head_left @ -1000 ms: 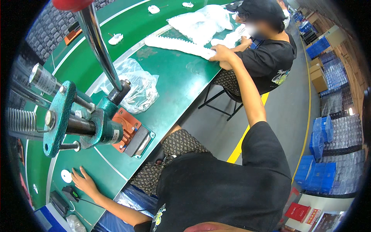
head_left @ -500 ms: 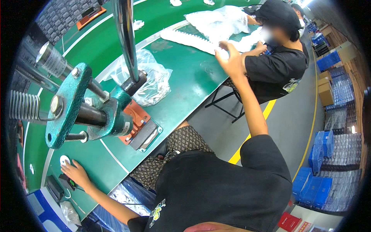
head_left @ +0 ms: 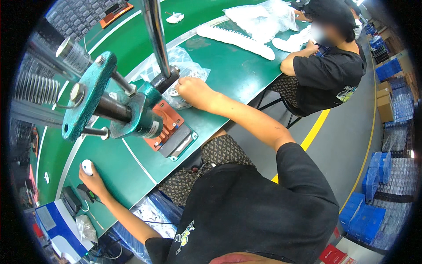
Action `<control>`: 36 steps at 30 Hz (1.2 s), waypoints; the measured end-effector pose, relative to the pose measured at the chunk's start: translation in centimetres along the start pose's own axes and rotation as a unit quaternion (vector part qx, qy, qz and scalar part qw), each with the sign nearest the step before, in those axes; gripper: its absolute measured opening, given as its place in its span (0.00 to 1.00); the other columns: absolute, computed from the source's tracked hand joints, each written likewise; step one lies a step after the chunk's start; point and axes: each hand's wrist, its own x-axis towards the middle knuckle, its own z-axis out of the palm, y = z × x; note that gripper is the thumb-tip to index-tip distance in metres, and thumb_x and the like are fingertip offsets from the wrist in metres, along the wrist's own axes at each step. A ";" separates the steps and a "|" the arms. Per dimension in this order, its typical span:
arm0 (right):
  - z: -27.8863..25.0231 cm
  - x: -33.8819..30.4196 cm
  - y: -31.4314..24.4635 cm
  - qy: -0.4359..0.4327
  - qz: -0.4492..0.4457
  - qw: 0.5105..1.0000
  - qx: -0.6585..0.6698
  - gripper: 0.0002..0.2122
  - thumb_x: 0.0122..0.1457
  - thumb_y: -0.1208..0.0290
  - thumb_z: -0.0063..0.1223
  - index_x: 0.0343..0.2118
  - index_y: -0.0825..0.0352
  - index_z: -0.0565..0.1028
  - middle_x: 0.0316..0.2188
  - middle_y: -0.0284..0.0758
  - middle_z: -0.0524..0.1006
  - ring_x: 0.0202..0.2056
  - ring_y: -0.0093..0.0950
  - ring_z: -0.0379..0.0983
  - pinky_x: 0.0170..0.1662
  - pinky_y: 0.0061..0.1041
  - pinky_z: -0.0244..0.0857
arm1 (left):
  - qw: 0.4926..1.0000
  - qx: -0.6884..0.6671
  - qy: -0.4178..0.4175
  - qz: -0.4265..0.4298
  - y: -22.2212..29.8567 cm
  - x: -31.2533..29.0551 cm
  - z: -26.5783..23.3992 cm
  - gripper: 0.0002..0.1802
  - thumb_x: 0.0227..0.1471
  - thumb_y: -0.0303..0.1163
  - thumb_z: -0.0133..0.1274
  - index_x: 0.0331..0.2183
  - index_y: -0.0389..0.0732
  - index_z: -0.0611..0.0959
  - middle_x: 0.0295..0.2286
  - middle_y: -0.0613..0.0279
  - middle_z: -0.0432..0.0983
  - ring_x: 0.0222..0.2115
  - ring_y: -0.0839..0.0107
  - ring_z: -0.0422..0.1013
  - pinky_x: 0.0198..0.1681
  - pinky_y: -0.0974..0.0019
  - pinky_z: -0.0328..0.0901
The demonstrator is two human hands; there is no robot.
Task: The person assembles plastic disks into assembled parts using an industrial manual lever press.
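Note:
At the left end of the green table, my left hand (head_left: 91,179) has its fingers curled around a small white oval piece (head_left: 87,166). My right hand (head_left: 196,93) is at the clear plastic bag (head_left: 193,69) beside the press, fingers bent and closed. What lies between those fingertips is hidden. Pale small parts show inside the bag. Between my hands stands a green hand press (head_left: 92,97) with a chrome lever and a coil spring. Below its ram sits an orange-red fixture (head_left: 169,116) with a dark block.
A co-worker in black (head_left: 329,66) sits at the table's far right, near a long row of white pieces (head_left: 237,42) and a plastic bag (head_left: 263,20). Dark boxes (head_left: 72,200) lie past my left hand. A green conveyor (head_left: 198,13) runs behind the table.
My right hand has come back from the white row near the co-worker to the plastic bag by the press. My left hand has closed around the white piece. The view has shifted slightly.

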 end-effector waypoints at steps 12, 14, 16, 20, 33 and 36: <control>-0.9 0.8 1.1 -0.057 0.023 0.998 0.014 0.09 0.46 0.71 0.56 0.28 0.72 0.77 0.29 0.47 0.77 0.36 0.45 0.75 0.42 0.38 0.71 | 0.839 -0.490 -0.212 -0.103 18.9 -10.4 -3.8 0.26 0.49 0.20 0.58 0.52 0.35 0.74 0.45 0.60 0.70 0.46 0.70 0.67 0.53 0.68 0.62; -1.7 0.0 1.4 0.001 0.055 0.993 0.101 0.06 0.50 0.73 0.55 0.27 0.70 0.75 0.25 0.43 0.76 0.29 0.41 0.74 0.36 0.37 0.68 | 0.876 -0.416 -0.238 -0.043 19.8 -11.2 -4.3 0.23 0.52 0.24 0.57 0.50 0.35 0.75 0.45 0.57 0.70 0.48 0.65 0.67 0.53 0.64 0.61; -2.4 -0.6 1.4 0.006 0.081 0.981 0.176 0.06 0.51 0.74 0.56 0.30 0.70 0.76 0.24 0.40 0.76 0.28 0.35 0.74 0.35 0.33 0.67 | 0.903 -0.371 -0.219 -0.005 20.6 -11.1 -4.6 0.22 0.53 0.26 0.57 0.50 0.35 0.76 0.47 0.54 0.69 0.49 0.62 0.66 0.54 0.63 0.60; -4.8 -2.1 0.2 -0.056 0.197 0.875 0.438 0.12 0.55 0.77 0.55 0.44 0.69 0.75 0.28 0.31 0.77 0.31 0.19 0.72 0.34 0.20 0.65 | 0.934 -0.317 -0.166 0.003 21.5 -10.7 -5.1 0.27 0.53 0.29 0.57 0.54 0.37 0.71 0.54 0.49 0.61 0.54 0.55 0.61 0.57 0.58 0.57; -6.9 -8.8 -10.3 0.150 0.223 0.749 0.606 0.09 0.55 0.81 0.58 0.39 0.69 0.73 0.36 0.35 0.80 0.35 0.20 0.74 0.38 0.20 0.67 | 0.959 -0.174 -0.212 0.066 23.7 -12.5 -5.7 0.38 0.42 0.42 0.66 0.53 0.37 0.71 0.41 0.51 0.71 0.45 0.51 0.66 0.51 0.54 0.60; -5.5 -10.2 -14.7 0.121 0.170 0.824 0.528 0.08 0.53 0.83 0.59 0.36 0.68 0.74 0.35 0.35 0.81 0.29 0.19 0.72 0.34 0.19 0.68 | 0.932 -0.286 -0.223 -0.016 23.5 -14.5 -7.5 0.38 0.36 0.35 0.69 0.49 0.36 0.72 0.41 0.50 0.71 0.45 0.51 0.68 0.49 0.55 0.62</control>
